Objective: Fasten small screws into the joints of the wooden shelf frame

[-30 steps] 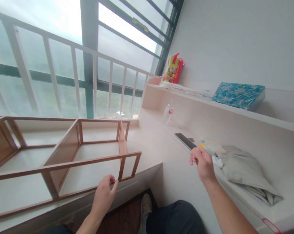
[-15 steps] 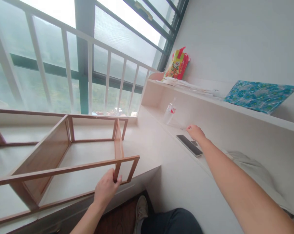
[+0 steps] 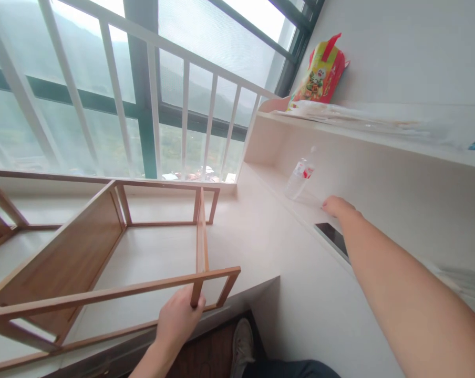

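Facing a white two-level shelf unit [image 3: 363, 163]. Seeing a white ledge [image 3: 227, 231] bearing a long brown wooden frame [image 3: 75, 247], running out of view at left. Clamping its end post [image 3: 197, 294] in left hand [image 3: 178, 317]. Holding right hand [image 3: 337, 206] near a clear plastic bottle [image 3: 299, 178], seemingly curling fingers; unable to tell if gripping anything. Judging work as underway, with left grip made, right-hand part unconfirmed, remaining steps unreadable. Losing a flat black-faced slab [image 3: 332, 236] partly behind right forearm [image 3: 411, 278].

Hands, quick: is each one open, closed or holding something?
Left hand: closed around a post of the wooden frame.
Right hand: near the bottle, fingers partly hidden; grip cannot be told.
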Tool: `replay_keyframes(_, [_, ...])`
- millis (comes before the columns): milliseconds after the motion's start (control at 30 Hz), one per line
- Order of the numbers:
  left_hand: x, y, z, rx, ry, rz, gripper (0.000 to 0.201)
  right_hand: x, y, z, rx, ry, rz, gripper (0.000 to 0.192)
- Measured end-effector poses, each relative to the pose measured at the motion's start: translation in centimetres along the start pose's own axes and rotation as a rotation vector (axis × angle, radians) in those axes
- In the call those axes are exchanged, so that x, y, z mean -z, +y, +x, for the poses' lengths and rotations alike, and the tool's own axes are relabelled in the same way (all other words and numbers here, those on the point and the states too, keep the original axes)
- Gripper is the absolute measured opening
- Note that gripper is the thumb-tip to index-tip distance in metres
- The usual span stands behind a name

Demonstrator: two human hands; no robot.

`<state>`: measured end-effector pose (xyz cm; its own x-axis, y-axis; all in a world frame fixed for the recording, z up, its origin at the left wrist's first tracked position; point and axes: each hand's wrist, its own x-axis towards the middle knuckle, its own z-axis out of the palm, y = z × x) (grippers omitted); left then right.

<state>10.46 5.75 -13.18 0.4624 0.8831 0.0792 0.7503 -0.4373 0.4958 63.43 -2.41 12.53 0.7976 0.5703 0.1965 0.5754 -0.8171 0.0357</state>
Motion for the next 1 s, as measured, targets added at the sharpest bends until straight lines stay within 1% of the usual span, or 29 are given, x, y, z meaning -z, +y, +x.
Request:
replay_keyframes(133, [-0.8,-0.7,-0.1,-0.006,-0.005,0.016,0.019,-1.0,-0.5,1.0,-0.051,-0.103,-0.066,0.03])
replay_keyframes(233, [-1.3,-1.0,-0.1,-0.015,0.004,0.024,0.02,-1.3,-0.9,1.3,-0.063,-0.117,-0.125,0.037])
replay_keyframes(333, [-1.5,-1.0,-0.2,-0.008,-0.012,0.004,0.02,-1.2,-1.1,1.2,-0.07,-0.121,-0.15,0.037])
replay_keyframes(500, [-1.4,-0.9,-0.2,-0.028,-0.032,-0.04,0.018,-0.3,-1.8,0.3,-0.063,-0.144,-0.164,0.031])
replay_keyframes(633, [-1.2,-0.7,-0.3,-0.04,-0.007,-0.075,0.016,1.4,-3.4,-1.4,-0.01,-0.143,-0.181,0.028])
replay_keyframes(700, [-0.8,-0.4,-0.4,-0.039,0.0,-0.083,0.016,2.6,-4.3,-3.0,0.04,-0.107,-0.182,0.024])
replay_keyframes(800, [0.3,0.0,-0.8,-0.044,-0.005,-0.078,0.014,4.9,-5.4,-7.0,0.145,0.016,-0.156,0.016])
replay_keyframes(867, [1.2,0.2,-1.2,-0.061,-0.005,-0.06,0.012,6.5,-5.9,-10.5,0.22,0.085,-0.108,0.016])
replay_keyframes(933, [2.1,0.2,-1.8,-0.102,0.004,-0.024,0.014,7.8,-6.3,-14.6,0.278,0.152,-0.026,0.017])
replay_keyframes(1000, [2.7,0.1,-2.5,-0.156,0.025,0.019,0.017,8.4,-6.7,-19.1,0.366,0.207,0.104,0.018])
